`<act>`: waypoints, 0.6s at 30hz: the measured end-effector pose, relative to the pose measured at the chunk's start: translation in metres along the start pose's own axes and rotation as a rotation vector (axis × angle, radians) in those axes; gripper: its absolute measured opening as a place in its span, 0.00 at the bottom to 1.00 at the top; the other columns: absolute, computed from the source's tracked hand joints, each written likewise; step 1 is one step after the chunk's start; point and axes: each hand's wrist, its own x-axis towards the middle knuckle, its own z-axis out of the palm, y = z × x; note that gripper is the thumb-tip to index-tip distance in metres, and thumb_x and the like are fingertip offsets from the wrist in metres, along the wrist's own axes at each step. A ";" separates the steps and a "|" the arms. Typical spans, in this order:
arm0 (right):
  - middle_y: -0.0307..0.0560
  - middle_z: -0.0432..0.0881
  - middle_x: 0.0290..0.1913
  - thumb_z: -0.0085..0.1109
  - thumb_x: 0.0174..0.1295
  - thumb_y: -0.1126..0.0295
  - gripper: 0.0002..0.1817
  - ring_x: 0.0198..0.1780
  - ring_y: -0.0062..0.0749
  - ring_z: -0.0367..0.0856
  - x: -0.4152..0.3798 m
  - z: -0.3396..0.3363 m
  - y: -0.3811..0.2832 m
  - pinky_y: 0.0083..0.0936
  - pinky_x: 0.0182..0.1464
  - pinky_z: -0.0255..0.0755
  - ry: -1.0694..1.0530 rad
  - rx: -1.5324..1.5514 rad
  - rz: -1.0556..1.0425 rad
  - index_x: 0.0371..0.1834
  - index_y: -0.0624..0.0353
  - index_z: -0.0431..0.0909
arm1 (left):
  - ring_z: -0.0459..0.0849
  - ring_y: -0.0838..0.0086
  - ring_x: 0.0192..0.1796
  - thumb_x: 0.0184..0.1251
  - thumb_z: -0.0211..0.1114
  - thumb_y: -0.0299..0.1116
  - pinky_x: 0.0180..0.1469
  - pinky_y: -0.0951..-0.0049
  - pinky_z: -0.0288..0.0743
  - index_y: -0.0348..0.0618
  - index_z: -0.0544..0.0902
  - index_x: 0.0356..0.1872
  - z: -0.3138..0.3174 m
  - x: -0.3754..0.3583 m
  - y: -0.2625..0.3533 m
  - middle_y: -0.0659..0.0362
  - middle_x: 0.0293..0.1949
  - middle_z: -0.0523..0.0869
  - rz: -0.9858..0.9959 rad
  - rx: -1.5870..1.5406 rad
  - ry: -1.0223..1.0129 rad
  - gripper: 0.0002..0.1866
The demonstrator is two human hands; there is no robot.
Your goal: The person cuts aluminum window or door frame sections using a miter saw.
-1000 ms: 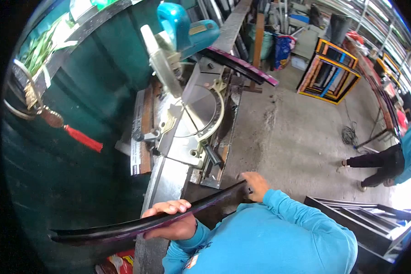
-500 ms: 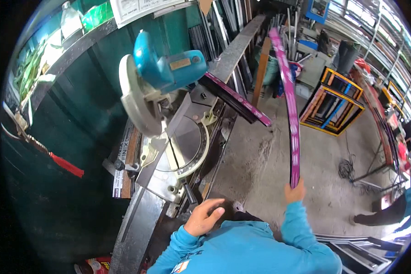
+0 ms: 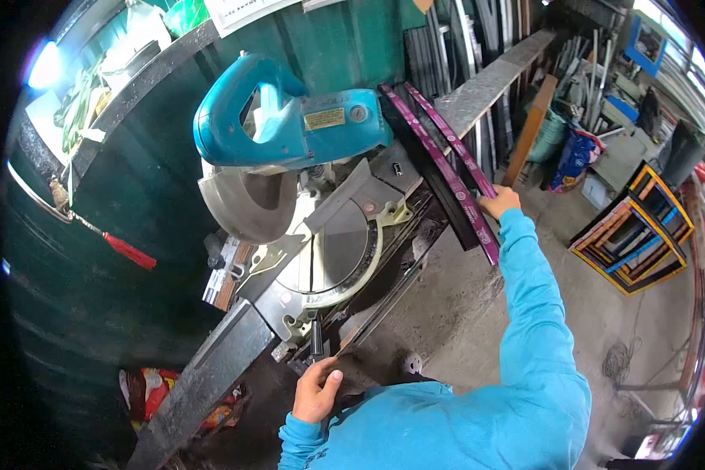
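My right hand [image 3: 500,202] is closed round the near end of a long strip with purple film [image 3: 456,147]. That strip reaches back over the bench, just right of another purple-and-black strip [image 3: 433,157]. My left hand [image 3: 316,393] holds nothing, its fingers curved and thumb apart, just below the black handle [image 3: 316,337] of the miter saw. The saw has a teal motor body [image 3: 321,125], a pale blade guard [image 3: 251,204] and a round grey turntable [image 3: 343,254]. Its blade is mostly hidden by the guard.
A long metal bench rail [image 3: 200,384] runs lower left; a metal beam [image 3: 493,78] extends behind the saw. Metal profiles [image 3: 431,59] lean on the green wall. At right, stacked frames [image 3: 634,227] and a coiled cable [image 3: 619,360] are on the floor.
My right hand has moved forward and carried the purple-filmed strip left, from over the floor to beside the other strip. My left hand has shifted slightly left and down; the view has turned.
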 end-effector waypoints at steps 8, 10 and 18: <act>0.63 0.85 0.42 0.66 0.53 0.52 0.25 0.49 0.58 0.83 0.024 0.020 0.001 0.42 0.53 0.76 0.073 -0.064 -0.124 0.48 0.59 0.83 | 0.84 0.65 0.53 0.70 0.64 0.35 0.55 0.68 0.77 0.32 0.79 0.57 0.013 -0.003 -0.011 0.48 0.51 0.84 -0.066 -0.019 0.049 0.20; 0.61 0.85 0.42 0.66 0.53 0.54 0.23 0.48 0.56 0.82 0.006 0.014 -0.002 0.42 0.53 0.76 0.222 -0.030 -0.225 0.49 0.56 0.83 | 0.84 0.65 0.52 0.69 0.64 0.36 0.54 0.68 0.78 0.34 0.79 0.58 0.015 0.000 -0.007 0.48 0.51 0.84 -0.048 0.055 0.029 0.21; 0.51 0.71 0.58 0.72 0.47 0.57 0.35 0.62 0.47 0.66 -0.106 0.003 -0.071 0.45 0.60 0.61 -0.093 -0.564 -0.454 0.63 0.46 0.76 | 0.84 0.62 0.52 0.68 0.65 0.37 0.55 0.66 0.77 0.34 0.80 0.56 0.036 0.027 0.010 0.47 0.51 0.84 -0.029 0.073 -0.131 0.20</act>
